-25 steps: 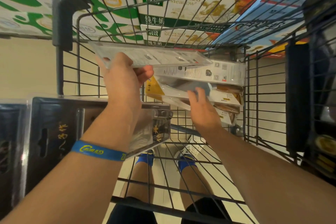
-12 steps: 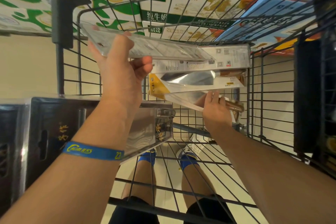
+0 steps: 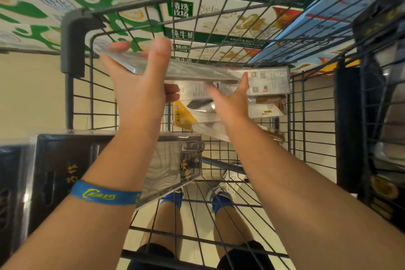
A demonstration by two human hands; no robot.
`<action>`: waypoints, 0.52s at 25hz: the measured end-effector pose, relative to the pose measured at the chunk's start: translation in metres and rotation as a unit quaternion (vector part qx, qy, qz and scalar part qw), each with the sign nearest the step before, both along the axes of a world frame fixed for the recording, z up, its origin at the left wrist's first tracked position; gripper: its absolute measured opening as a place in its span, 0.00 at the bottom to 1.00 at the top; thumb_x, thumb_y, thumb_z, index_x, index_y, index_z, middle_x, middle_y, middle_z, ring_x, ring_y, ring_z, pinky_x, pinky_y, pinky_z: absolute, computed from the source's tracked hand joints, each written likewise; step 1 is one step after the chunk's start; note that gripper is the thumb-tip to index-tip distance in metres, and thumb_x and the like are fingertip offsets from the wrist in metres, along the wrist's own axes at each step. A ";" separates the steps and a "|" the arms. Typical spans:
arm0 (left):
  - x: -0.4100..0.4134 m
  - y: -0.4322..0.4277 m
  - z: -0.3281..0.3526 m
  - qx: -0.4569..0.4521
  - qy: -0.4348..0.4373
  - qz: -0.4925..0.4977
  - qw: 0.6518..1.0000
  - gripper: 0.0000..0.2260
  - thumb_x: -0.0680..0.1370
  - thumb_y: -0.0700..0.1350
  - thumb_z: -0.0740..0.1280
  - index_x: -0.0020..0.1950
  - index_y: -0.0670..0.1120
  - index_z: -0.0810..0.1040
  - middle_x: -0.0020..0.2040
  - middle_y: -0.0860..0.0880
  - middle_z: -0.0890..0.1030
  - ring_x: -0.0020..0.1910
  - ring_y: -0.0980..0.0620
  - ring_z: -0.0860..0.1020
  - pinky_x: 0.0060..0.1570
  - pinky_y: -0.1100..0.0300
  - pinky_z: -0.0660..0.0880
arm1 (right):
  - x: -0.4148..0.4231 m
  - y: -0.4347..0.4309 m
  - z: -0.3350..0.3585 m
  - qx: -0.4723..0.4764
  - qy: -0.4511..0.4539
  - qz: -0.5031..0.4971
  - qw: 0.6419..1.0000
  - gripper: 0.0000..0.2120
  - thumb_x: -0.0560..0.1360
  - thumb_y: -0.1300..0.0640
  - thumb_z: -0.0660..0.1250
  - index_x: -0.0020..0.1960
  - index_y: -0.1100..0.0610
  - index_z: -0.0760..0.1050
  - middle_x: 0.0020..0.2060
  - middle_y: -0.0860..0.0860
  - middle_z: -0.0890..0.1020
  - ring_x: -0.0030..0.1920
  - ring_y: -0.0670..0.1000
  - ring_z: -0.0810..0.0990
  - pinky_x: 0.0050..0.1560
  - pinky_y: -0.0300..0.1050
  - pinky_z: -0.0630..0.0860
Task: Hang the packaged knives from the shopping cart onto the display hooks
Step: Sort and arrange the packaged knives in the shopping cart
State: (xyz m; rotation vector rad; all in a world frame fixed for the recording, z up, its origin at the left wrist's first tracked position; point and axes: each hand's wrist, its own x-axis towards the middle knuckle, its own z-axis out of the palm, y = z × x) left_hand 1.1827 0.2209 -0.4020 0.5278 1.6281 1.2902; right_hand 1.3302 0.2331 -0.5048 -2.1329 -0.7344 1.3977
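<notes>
Stacked milk cartons (image 3: 219,17) form the backdrop beyond the wire shopping cart (image 3: 72,35). At far left I note black-backed packs (image 3: 54,171) lying flat. The left hand (image 3: 140,87), blue wristband (image 3: 103,193) on its wrist, grips one packaged knife (image 3: 197,72) high inside the cart: a long, flat, clear plastic pack, near level and seen almost edge-on. The right hand (image 3: 230,103) is spread wide, fingers straight, under that pack's right end; I cannot confirm contact. Further yellow-and-white knife packs (image 3: 192,116) lie below in the cart.
</notes>
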 end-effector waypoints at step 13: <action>0.040 -0.033 -0.005 -0.175 -0.228 0.067 0.956 0.36 0.60 0.79 0.68 0.57 0.55 0.77 0.53 0.45 0.84 0.35 0.52 0.82 0.32 0.61 0.79 | 0.060 -0.023 0.043 0.132 -0.421 0.058 0.896 0.28 0.75 0.51 0.62 0.75 0.43 0.65 0.68 0.56 0.71 0.65 0.57 0.69 0.58 0.52 0.72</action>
